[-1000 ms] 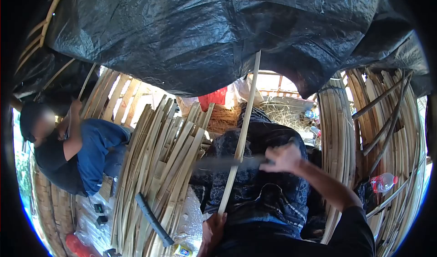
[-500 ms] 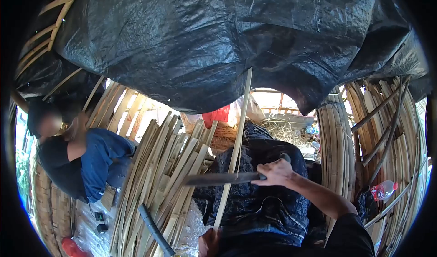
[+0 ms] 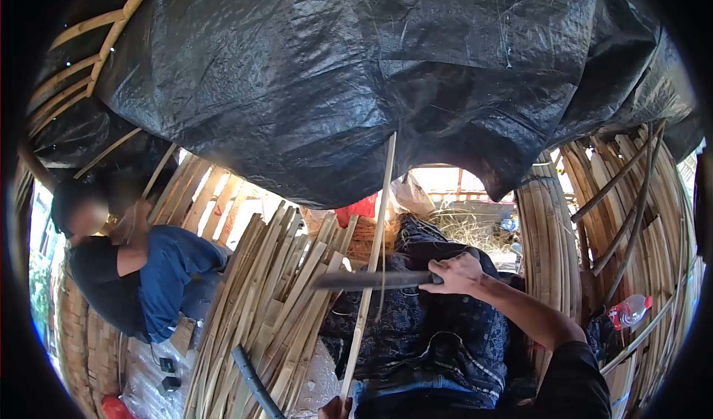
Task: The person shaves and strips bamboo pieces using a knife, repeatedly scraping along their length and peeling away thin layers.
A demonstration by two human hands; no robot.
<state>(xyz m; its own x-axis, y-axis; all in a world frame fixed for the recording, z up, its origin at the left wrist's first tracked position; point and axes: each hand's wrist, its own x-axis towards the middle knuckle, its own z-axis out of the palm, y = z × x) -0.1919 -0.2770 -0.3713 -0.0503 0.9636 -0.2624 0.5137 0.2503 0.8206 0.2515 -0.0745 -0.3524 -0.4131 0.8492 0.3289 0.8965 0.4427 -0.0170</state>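
- Well, at the far left a co-worker (image 3: 141, 278) sits in blue trousers, hands raised near a thin stick.
- Next, two small black boxes (image 3: 170, 383) lie on shiny plastic sheeting (image 3: 145, 367).
- Right of them is a slanting pile of wood strips (image 3: 260, 300), with a dark grey tube (image 3: 255, 382) lying over its lower part.
- At the bottom edge, the left hand (image 3: 334, 409) has its fingers gripping the lower end of a long strip (image 3: 371, 263), which slants up over the person's lap; a thin sliver (image 3: 382, 293) hangs beside it.
- The knife (image 3: 379, 279) crosses the long strip, blade pointing left; I can't tell if they touch.
- The right hand (image 3: 458, 274) has its fingers closed round the knife's handle.
- Farther right, a bundle of slats (image 3: 548, 233) stands upright, then a clear bottle (image 3: 631, 310) with a red cap.
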